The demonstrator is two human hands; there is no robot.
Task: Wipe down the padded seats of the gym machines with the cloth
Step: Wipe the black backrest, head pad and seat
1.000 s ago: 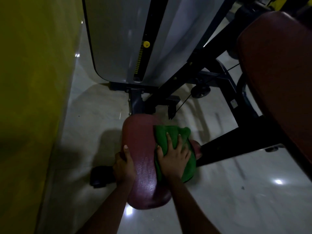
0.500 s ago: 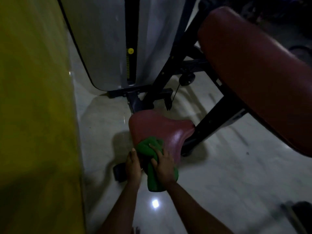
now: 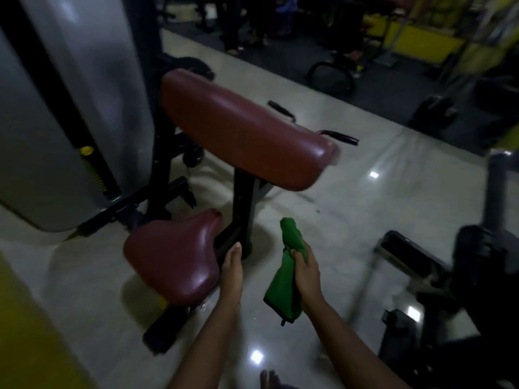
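A low maroon padded seat (image 3: 171, 254) sits on a black frame near the floor. Above and behind it a long maroon arm pad (image 3: 241, 130) slopes on a black post. My right hand (image 3: 304, 272) grips a bunched green cloth (image 3: 289, 265), held in the air to the right of the seat and off the padding. My left hand (image 3: 231, 272) hangs with straight fingers just right of the seat's edge, holding nothing.
A grey weight-stack cover (image 3: 70, 108) with a yellow pin stands at the left. A yellow wall (image 3: 25, 332) runs along the lower left. Black machine parts (image 3: 449, 290) crowd the right. Glossy pale floor (image 3: 365, 192) lies between. More dark equipment stands far back.
Both hands have come off the low seat. My right hand lifted the cloth away to the right. The view swung up and right, bringing the arm pad and the room into sight.
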